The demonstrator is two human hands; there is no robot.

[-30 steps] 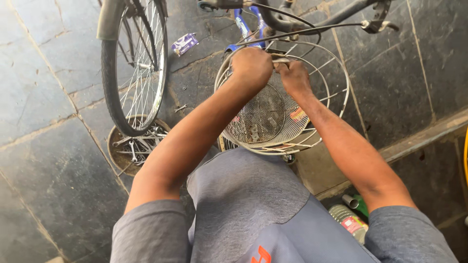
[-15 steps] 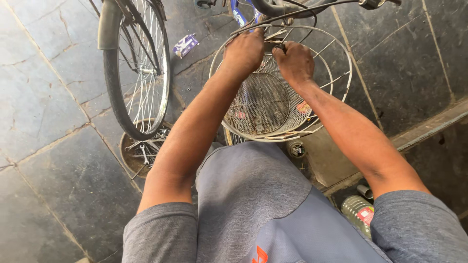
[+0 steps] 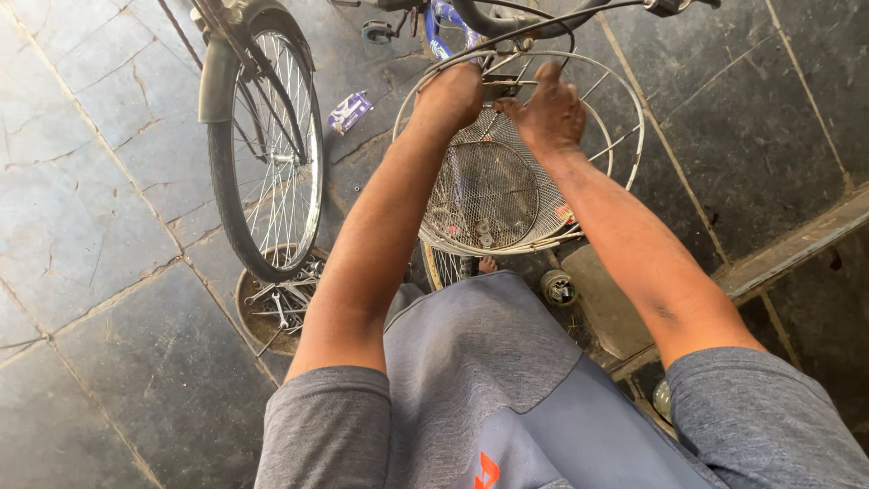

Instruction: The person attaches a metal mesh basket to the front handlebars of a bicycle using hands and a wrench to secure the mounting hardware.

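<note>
I can't tell how the fingers of my left hand (image 3: 450,93) are set; they curl out of sight over the far rim of the wire basket (image 3: 507,195). My right hand (image 3: 549,113) rests beside it, fingers together on the rim's bracket. The basket hangs below the handlebar (image 3: 507,20). A bicycle wheel (image 3: 268,145) stands left, above a dish of tools (image 3: 281,303) on the floor.

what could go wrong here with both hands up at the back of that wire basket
Both the left hand and right hand press into the far rim of the wire basket, so fingers could get pinched or scraped on the thin wires near the handlebar. The tray of loose tools sits on the floor beside the second bicycle's wheel, close to the person's legs; a shifted foot could scatter it.
</note>
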